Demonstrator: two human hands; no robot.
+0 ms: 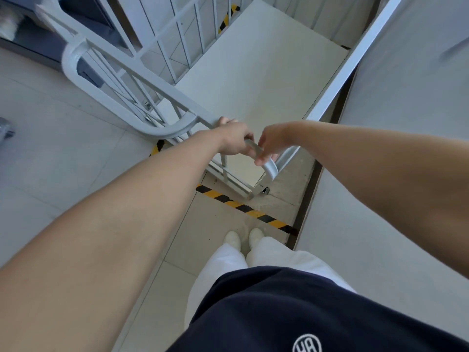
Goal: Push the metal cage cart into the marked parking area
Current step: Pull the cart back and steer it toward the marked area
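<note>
The metal cage cart is pale grey, with barred sides and a bare flat deck, seen from above in front of me. My left hand is closed around the cart's near top rail. My right hand grips the same rail just beside it, at the rounded near corner. Yellow-and-black striped tape marks the parking area on the floor. One strip runs just in front of my feet, behind the cart's near edge, and another piece shows at the far end through the bars.
A white wall runs close along the cart's right side, with a dark baseboard at its foot. A dark grey cabinet or shelf stands at the far left. Tiled floor spreads to the left.
</note>
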